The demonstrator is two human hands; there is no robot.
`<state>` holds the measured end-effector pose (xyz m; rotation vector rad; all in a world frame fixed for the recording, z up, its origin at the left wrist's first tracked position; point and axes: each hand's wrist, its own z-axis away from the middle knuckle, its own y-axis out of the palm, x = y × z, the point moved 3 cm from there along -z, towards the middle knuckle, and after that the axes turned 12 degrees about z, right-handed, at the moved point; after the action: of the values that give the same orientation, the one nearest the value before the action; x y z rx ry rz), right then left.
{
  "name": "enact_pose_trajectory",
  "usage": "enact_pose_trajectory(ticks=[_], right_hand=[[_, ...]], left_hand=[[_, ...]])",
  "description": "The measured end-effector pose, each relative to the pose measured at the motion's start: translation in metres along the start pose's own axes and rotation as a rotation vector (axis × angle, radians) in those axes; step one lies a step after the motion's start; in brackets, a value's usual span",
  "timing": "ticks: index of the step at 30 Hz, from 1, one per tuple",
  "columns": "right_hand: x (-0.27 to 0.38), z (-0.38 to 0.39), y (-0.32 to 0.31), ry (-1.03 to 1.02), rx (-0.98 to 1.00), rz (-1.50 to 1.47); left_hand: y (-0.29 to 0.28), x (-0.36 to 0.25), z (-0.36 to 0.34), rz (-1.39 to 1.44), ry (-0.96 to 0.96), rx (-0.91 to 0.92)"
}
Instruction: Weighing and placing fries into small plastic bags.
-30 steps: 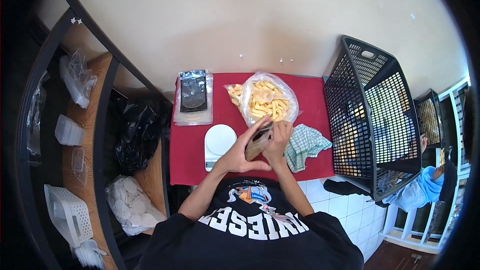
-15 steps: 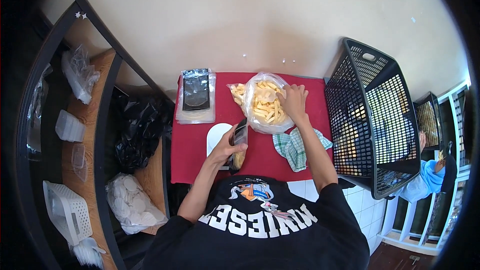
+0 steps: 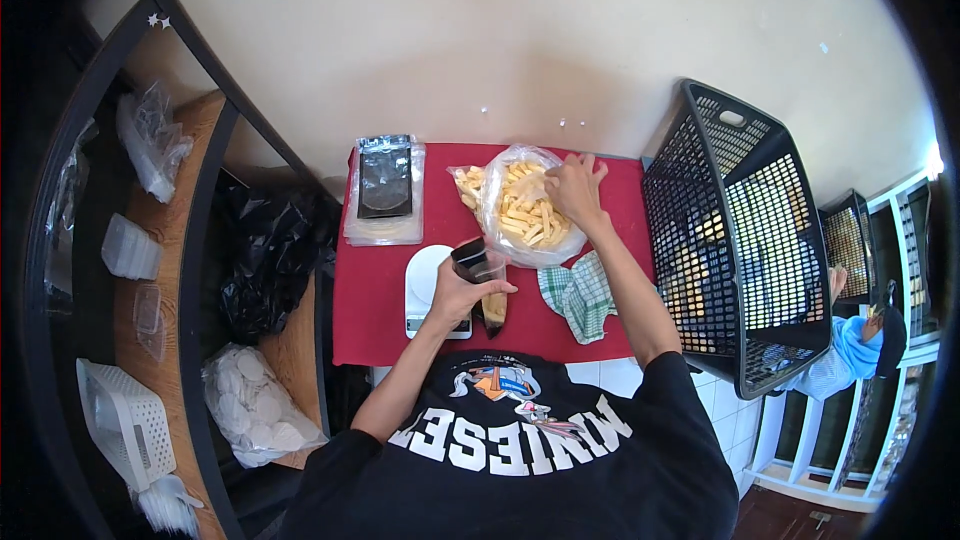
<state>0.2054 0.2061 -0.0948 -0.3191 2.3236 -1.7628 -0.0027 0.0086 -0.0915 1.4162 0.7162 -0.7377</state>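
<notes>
While the left hand (image 3: 462,292) holds a small pouch (image 3: 484,282) upright over the red table (image 3: 372,290), fingers wrapped around it, the right hand (image 3: 575,188) reaches into the clear bag of snack sticks (image 3: 522,208), fingers bunched; filling looks barely begun, beside the white scale (image 3: 425,285).

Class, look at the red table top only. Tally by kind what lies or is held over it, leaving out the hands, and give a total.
Clear bag of yellow snack sticks: 1
Small pouch held in the left hand: 1
White kitchen scale: 1
Stack of flat pouches: 1
Green checked cloth: 1
Total: 5
</notes>
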Motion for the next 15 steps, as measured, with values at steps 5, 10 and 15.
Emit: enact_pose_trajectory(ticks=[5, 10, 15], right_hand=[[0.018, -0.042, -0.019, -0.464, -0.027, 0.203], [0.036, -0.065, -0.001, -0.662, 0.088, 0.158], [0.037, -0.073, 0.008, -0.688, 0.466, 0.085]], left_hand=[[-0.01, 0.028, -0.019, -0.157, -0.294, -0.148], [-0.006, 0.034, -0.038, -0.036, -0.401, 0.051], [-0.01, 0.051, -0.055, 0.109, -0.197, -0.058]])
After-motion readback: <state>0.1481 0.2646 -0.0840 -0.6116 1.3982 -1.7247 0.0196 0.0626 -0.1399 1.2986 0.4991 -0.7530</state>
